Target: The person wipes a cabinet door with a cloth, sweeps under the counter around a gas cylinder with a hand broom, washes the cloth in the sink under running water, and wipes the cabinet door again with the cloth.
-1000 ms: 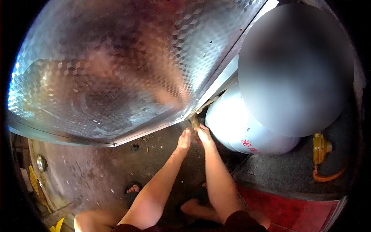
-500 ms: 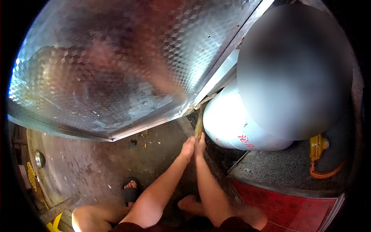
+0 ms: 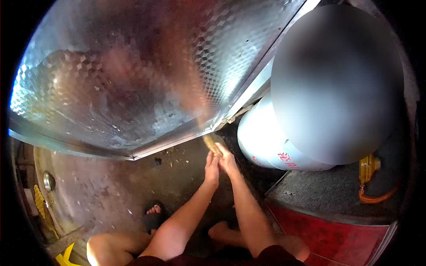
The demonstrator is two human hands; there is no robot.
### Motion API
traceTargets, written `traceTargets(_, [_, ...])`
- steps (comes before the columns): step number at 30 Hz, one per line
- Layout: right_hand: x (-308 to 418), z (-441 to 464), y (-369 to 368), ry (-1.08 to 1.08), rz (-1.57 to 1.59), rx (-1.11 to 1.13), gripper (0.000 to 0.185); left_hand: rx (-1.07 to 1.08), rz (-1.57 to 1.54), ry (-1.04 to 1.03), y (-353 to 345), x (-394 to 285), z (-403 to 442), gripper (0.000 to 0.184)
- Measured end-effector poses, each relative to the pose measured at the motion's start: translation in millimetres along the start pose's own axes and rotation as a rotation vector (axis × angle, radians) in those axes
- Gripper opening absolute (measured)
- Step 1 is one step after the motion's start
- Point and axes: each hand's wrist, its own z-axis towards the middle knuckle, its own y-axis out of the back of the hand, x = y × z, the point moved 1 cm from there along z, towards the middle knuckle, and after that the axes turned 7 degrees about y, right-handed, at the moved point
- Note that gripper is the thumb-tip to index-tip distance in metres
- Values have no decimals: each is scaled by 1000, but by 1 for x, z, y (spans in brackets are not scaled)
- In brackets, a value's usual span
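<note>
A tan, bundle-like object (image 3: 210, 143), perhaps a small brush, points up and left from my hands, near the lower corner of a shiny patterned metal panel (image 3: 146, 80). My right hand (image 3: 226, 160) is closed round its near end. Close beside it, my left hand (image 3: 212, 166) lies against the same end with its fingers fairly straight; whether it grips is hard to tell. Right of my hands stands a white gas cylinder (image 3: 262, 137) with red characters, its upper part covered by a blurred patch.
Debris lies on the dirty floor (image 3: 137, 190) below the panel. A yellow regulator (image 3: 366, 170) with an orange hose is at the right, above a red panel (image 3: 333, 235). A round metal object (image 3: 49, 181) sits at the left. My sandalled foot (image 3: 154, 215) shows below.
The tan object has swung from beside the cylinder to the left, under the metal panel's corner. Both hands have stayed low and close together, the right one now higher on the object's side.
</note>
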Motion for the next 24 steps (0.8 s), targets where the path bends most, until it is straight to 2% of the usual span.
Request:
traceTargets(1, [27,1,6,84,-14,77,48,8,-75,-51,8,4,-3,59])
traceTargets(3, [41,-15,6,50,-115,97,50,1,1,-116,12,-2,-27,57])
traceTargets(6, [13,-41,-7,76,-107,-297,52,113,91,38,23,17,-17,53])
traceTargets(9, [-19,-31,-16,-249,59,-172,49,35,215,116,25,26,2,51])
traceTargets(10, [-5,-24,-10,-151,19,-22,49,-42,118,90,27,25,-3,50])
traceTargets(11, [11,-27,4,-83,166,22,50,-39,88,54,28,24,-12,48])
traceTargets(13, [33,-49,21,36,101,20,49,-26,17,-13,22,17,-48,46])
traceTargets(14, [40,-67,25,-32,141,2,48,-124,51,65,21,21,-63,42])
traceTargets(16, [44,-123,20,-148,241,-130,50,-57,185,9,30,49,-86,41])
traceTargets(17, [21,-154,6,-198,217,-219,53,-19,254,-19,36,64,-97,41])
traceTargets(18, [35,-182,3,-326,174,-291,54,16,369,20,42,74,-108,41])
traceTargets(19, [57,-204,0,-633,250,-301,55,33,422,86,46,84,-120,41])
traceTargets(20, [97,-216,6,-867,647,-460,56,46,476,148,50,93,-132,42])
traceTargets(22, [120,-242,5,-911,778,-471,61,128,587,201,77,112,-149,48])
traceTargets(23, [106,-270,-8,-738,498,-327,64,122,603,215,95,118,-150,50])
traceTargets(24, [88,-287,-23,-634,445,-266,63,113,618,229,101,106,-161,52])
